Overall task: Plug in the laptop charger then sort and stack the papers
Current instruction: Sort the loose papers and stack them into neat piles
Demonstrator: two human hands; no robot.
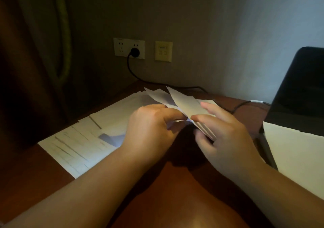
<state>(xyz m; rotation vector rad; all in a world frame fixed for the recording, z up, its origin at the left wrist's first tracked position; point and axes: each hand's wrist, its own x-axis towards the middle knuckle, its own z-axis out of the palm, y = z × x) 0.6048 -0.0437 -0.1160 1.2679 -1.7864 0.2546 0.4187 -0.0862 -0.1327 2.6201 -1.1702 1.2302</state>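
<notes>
Above the middle of the brown desk, my right hand grips a small bundle of papers that fans upward and away from me. My left hand pinches the bundle's near edge from the left. More sheets lie spread flat on the desk to the left, some printed with lines. The black charger plug sits in the white wall socket. Its cable runs down along the desk's back edge toward the black laptop at the right.
A large blank sheet lies over the laptop's base at the right. A second, yellowish wall plate is mounted right of the socket. A dark curtain hangs at the left, beside the desk's left edge.
</notes>
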